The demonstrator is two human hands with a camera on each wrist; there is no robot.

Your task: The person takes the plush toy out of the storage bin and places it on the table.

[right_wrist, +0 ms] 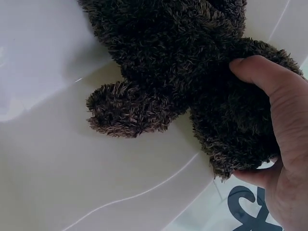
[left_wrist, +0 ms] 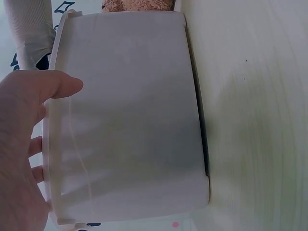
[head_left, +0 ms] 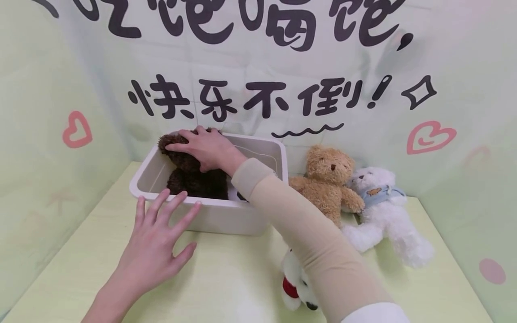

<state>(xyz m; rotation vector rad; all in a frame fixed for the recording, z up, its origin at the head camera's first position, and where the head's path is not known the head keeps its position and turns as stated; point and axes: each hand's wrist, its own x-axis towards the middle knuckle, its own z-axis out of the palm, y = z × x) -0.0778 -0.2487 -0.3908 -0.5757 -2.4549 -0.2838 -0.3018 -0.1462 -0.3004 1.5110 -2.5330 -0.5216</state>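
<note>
My right hand (head_left: pixel 211 149) grips the head of a dark brown plush bear (head_left: pixel 197 185) inside a pale grey plastic bin (head_left: pixel 226 220). In the right wrist view the thumb presses into the bear's shaggy fur (right_wrist: pixel 159 57), with fingers round the far side. A short limb sticks out to one side, and the face is hidden. My left hand (head_left: pixel 155 244) is at the bin's front left, fingers spread and nearly straight near the rim. The left wrist view shows its thumb (left_wrist: pixel 67 84) over the bin's outer wall (left_wrist: pixel 125 115).
Right of the bin sit a tan teddy bear (head_left: pixel 329 190) and a white plush bear (head_left: pixel 387 215) with a blue bib. A white plush dog (head_left: pixel 296 276) with a red collar lies nearer, partly behind my right sleeve (head_left: pixel 311 233). A printed cloth hangs behind the table (head_left: pixel 226 278).
</note>
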